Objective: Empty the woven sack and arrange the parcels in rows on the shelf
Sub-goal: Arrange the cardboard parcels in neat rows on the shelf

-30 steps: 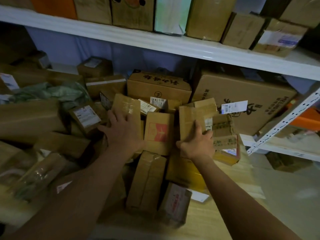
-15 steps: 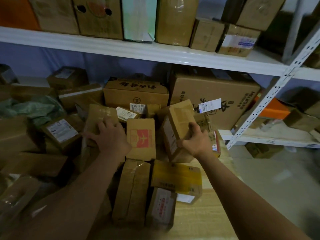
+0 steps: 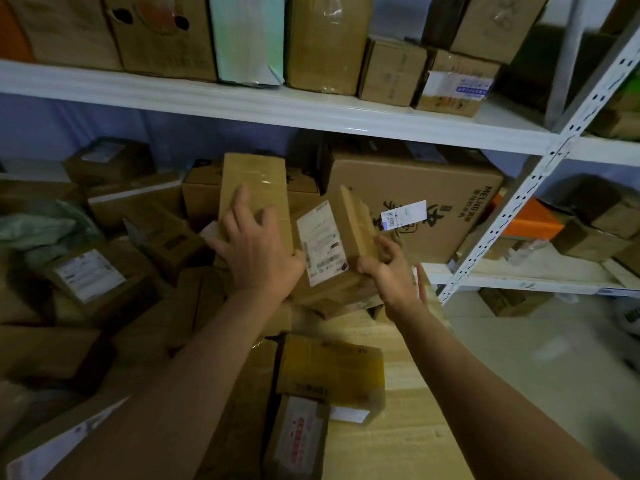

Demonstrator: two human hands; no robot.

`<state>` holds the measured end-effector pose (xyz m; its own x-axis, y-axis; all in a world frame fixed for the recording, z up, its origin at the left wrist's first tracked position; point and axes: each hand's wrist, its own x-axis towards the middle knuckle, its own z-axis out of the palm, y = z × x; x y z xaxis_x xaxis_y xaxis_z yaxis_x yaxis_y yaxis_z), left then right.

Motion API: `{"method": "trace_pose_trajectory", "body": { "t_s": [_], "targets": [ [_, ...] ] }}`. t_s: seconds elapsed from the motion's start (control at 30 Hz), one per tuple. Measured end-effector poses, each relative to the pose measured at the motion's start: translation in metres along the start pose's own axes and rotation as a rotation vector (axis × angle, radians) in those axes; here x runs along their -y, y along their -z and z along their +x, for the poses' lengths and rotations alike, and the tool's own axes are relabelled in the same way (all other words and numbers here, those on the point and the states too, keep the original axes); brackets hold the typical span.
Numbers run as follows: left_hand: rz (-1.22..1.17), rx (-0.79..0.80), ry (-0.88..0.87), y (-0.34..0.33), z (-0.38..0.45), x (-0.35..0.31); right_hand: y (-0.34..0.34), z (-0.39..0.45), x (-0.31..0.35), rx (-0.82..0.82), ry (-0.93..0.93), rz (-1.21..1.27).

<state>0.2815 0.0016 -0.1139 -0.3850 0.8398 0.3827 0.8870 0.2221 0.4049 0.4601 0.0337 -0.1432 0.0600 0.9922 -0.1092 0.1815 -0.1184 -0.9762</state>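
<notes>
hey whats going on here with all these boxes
A person is sorting parcels on a crowded wooden shelf. The left hand holds a tall taped brown cardboard box upright, with its fingers spread over the front. The right hand grips a smaller brown cardboard box with a white shipping label, tilted beside the tall one. Around them the cardboard parcels lie in a loose jumble, not yet in rows. No woven sack is in view.

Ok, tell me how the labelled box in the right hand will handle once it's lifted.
The labelled box probably stays stiff: its cardboard edges look straight. It seems light, since the right hand alone tilts it. Its glossy tape may be slippery.
</notes>
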Motion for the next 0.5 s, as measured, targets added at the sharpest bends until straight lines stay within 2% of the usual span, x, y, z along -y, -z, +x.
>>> {"method": "trace_pose_trajectory", "body": {
  "t_s": [0.17,0.3,0.4,0.5],
  "targets": [
    [-0.384,-0.071,0.184,-0.018,0.008,-0.035,0.049,0.029,0.009,-0.345,0.113,0.297],
    [-0.457,-0.041,0.146,-0.049,0.002,-0.068,0.098,0.062,0.008,-0.516,0.173,0.254],
    [-0.366,0.041,0.071,-0.067,-0.004,-0.086,0.126,0.083,-0.006,-0.528,0.156,-0.042],
    [-0.148,0.112,0.008,-0.078,-0.009,-0.090,0.141,0.100,-0.026,-0.372,0.131,-0.237]
  ]
}}
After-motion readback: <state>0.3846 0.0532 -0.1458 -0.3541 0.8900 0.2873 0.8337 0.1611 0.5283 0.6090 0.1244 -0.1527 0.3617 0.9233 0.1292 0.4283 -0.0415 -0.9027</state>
